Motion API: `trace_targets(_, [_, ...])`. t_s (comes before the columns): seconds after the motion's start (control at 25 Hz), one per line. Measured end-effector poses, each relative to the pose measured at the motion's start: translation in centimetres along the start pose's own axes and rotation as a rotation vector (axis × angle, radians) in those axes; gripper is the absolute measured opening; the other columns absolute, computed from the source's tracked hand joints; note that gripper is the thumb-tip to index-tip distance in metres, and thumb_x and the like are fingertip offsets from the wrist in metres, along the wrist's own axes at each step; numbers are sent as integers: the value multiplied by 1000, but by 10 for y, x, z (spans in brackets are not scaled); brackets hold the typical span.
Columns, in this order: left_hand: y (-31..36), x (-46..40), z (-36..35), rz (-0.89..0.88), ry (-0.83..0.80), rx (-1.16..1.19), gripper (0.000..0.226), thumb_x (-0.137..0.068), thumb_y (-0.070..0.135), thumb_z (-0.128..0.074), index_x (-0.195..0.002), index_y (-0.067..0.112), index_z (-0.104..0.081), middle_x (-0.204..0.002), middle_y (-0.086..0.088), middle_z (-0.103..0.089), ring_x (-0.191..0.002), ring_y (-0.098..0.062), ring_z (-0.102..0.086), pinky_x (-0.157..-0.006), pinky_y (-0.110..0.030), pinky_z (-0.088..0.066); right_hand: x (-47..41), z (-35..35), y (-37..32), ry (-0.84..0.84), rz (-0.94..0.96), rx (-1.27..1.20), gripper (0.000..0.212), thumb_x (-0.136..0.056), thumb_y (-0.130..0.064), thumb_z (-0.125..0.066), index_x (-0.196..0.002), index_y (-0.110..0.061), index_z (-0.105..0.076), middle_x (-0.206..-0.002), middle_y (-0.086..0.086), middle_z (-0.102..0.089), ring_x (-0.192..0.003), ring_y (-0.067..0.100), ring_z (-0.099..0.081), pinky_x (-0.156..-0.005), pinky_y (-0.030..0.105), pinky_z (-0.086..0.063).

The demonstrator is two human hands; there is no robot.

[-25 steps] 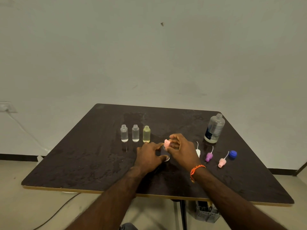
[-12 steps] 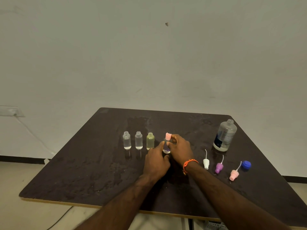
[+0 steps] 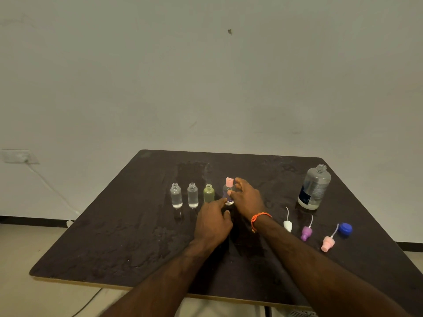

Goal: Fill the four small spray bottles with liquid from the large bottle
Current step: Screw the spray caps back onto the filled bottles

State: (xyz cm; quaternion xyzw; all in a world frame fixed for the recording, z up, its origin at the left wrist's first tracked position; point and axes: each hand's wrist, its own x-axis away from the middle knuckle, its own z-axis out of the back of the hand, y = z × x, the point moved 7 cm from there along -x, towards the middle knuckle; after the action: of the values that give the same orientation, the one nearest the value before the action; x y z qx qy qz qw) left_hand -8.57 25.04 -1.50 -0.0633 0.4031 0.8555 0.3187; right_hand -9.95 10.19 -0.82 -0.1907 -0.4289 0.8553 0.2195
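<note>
— What filled the lower frame?
— A dark table (image 3: 114, 243), with the uncapped large bottle (image 3: 314, 187) standing at right of centre.

— And the hands?
— At centre, the right hand (image 3: 248, 197) curled its fingers around the pink-capped spray bottle (image 3: 229, 192); the left hand (image 3: 211, 221) touched its base, fingers relaxed. Three open small bottles (image 3: 192, 195) stood in a row just left. Loose spray tops (image 3: 306, 232) and a blue cap (image 3: 345, 229) lay lower right.

Two bare forearms are seen, with no sleeves worn on either. Nothing is worn on the left hand (image 3: 211, 224) or its wrist. An orange braided bracelet (image 3: 259, 219) is worn around the wrist of the right hand (image 3: 248, 199), with a loose end hanging from it. No rings, watch or gloves can be made out.
</note>
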Motion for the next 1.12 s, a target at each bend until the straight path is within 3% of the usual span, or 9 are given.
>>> trace_targets(0.12, [3, 7, 34, -63, 160, -110, 11, -89, 23, -66, -91, 26, -76, -86, 12, -73, -83, -13, -61, -80, -37, -54, 19, 14, -1, 92, 35, 54, 55, -90, -25, -72, -140, -14, -51, -132, 7, -63, -112, 23, -65, -97, 37, -52])
trace_targets(0.2, [3, 5, 57, -97, 298, -187, 4, -85, 29, -73, -88, 27, -71, -93, 10, -69, -97, -18, -59, -88, -41, -48, 35, 18, -4, 118, 82, 118, 46, -88, -27, -73, -130, -17, -58, -121, 1, -68, -102, 19, -67, -91, 38, -55])
trace_targets(0.24, [2, 1, 65, -95, 328, -244, 12, -84, 33, -74, -93, 28, -69, -103, 9, -66, -107, -19, -55, -94, -42, -43, 42, 18, -5, 116, 105, 144, 41, -87, -26, -72, -126, -18, -60, -116, -2, -69, -99, 17, -68, -89, 38, -56])
trace_targets(0.4, [-13, -31, 75, -19, 136, -455, 45, -85, 54, -73, -121, 28, -64, -159, -4, -36, -152, -26, -19, -114, -52, -25, 62, 18, -7, 86, 161, 195, 32, -90, -25, -67, -121, -21, -62, -112, -7, -69, -95, 10, -66, -88, 34, -55])
trace_targets(0.52, [-20, -50, 64, 13, -88, -632, 55, -85, 72, -65, -118, 29, -70, -174, -11, -7, -159, -34, 8, -119, -58, -12, 68, 18, -4, 72, 183, 242, 30, -91, -27, -66, -121, -25, -61, -111, -10, -68, -97, 9, -64, -87, 31, -54])
trace_targets(0.72, [-24, -60, 53, 78, -199, -660, 54, -89, 72, -60, -112, 27, -77, -171, -7, -23, -159, -33, -1, -120, -61, -13, 69, 18, 1, 45, 186, 273, 29, -91, -27, -64, -120, -26, -62, -109, -10, -68, -97, 7, -62, -87, 31, -54])
trace_targets(0.96, [-13, -34, 45, -33, -213, -472, 47, -82, 71, -71, -103, 30, -81, -163, 2, -41, -158, -25, -11, -117, -53, -18, 85, 18, -1, 34, 172, 353, 27, -88, -30, -64, -114, -27, -64, -100, -10, -71, -98, 12, -64, -85, 36, -54])
trace_targets(1.12, [10, 4, 38, -103, -208, -355, 52, -81, 68, -74, -114, 29, -79, -159, 9, -44, -157, -18, -13, -117, -50, -12, 101, 36, 1, 67, 175, 505, 23, -87, -36, -57, -108, -29, -63, -93, -6, -72, -97, 22, -64, -83, 41, -53])
